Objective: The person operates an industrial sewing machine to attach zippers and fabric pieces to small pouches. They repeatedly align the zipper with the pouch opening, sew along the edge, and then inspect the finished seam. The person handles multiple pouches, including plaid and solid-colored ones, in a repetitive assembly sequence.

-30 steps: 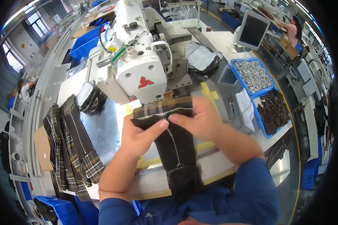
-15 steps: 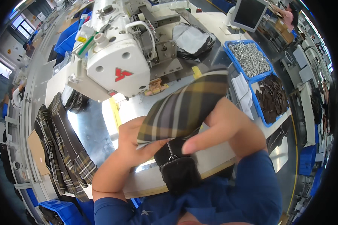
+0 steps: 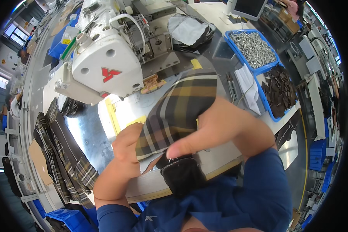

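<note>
A plaid fabric piece (image 3: 178, 108) in olive, black and white stretches between my two hands, bulging over the table's front part. My left hand (image 3: 127, 145) grips its lower left edge, with the fingers partly behind the cloth. On the right side, my right hand (image 3: 216, 121) is closed on the fabric. Its thumb lies across the front, the tip by the top of a black zippered pouch (image 3: 183, 176). That pouch hangs at the table edge, close to my body. A white industrial sewing machine (image 3: 108, 69) stands just beyond the fabric.
More plaid pieces (image 3: 63, 158) drape over the table's left side. At right, one blue tray (image 3: 227, 35) holds metal parts, another (image 3: 269, 107) dark brown strips. Near them lie a white cloth (image 3: 246, 87) and small tools (image 3: 232, 87). Behind is a black plastic bag (image 3: 193, 33).
My view has shifted a little. The fabric and my right hand have moved left, and the right thumb is now at the pouch's top. The fabric's folds have changed shape.
</note>
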`<act>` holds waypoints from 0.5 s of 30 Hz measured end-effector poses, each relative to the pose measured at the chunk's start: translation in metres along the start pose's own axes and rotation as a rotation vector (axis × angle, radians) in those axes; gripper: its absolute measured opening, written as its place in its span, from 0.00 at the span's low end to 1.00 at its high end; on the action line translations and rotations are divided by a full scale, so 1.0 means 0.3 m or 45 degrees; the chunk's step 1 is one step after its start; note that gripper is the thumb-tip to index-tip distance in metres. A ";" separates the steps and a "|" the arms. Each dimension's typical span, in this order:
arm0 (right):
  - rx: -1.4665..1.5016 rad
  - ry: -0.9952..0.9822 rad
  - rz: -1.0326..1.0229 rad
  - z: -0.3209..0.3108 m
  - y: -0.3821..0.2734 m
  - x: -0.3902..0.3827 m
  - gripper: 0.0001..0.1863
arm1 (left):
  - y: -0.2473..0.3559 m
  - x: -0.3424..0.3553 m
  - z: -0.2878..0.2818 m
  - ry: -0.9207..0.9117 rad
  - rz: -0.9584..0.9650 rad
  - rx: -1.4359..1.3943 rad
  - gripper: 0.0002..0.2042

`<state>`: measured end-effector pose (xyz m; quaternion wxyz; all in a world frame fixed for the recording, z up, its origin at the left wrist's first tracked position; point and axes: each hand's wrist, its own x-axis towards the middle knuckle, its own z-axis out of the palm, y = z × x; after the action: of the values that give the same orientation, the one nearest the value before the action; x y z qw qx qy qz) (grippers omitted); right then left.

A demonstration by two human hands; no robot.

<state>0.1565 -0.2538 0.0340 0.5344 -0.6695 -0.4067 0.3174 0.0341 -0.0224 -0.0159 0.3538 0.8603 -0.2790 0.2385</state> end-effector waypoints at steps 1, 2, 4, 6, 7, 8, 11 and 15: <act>-0.033 -0.003 -0.003 0.001 -0.001 -0.001 0.24 | 0.003 -0.004 0.002 -0.001 -0.005 -0.004 0.22; -0.067 -0.007 -0.007 0.002 -0.002 -0.001 0.24 | 0.007 -0.007 0.004 -0.001 -0.009 -0.008 0.21; -0.226 0.039 -0.230 0.007 0.019 0.013 0.24 | 0.010 -0.016 0.008 0.027 -0.017 0.006 0.21; -0.181 0.060 -0.215 0.016 0.034 0.022 0.24 | 0.008 -0.024 0.014 0.084 -0.026 0.037 0.20; -0.158 0.070 -0.208 0.018 0.038 0.025 0.23 | 0.019 -0.025 0.011 0.084 -0.121 0.056 0.19; -0.154 0.070 -0.187 0.018 0.034 0.028 0.23 | 0.040 -0.023 0.004 0.083 -0.217 0.075 0.19; -0.170 0.089 -0.225 0.032 0.038 0.042 0.22 | 0.082 -0.020 0.002 0.373 -0.270 0.274 0.17; -0.242 0.151 -0.285 0.051 0.068 0.045 0.21 | 0.054 0.021 0.018 0.542 0.377 0.671 0.13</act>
<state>0.1537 -0.2369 0.0106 0.5236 -0.6852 -0.4748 0.1759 0.0294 -0.0380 -0.0079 0.1318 0.8032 -0.2495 0.5246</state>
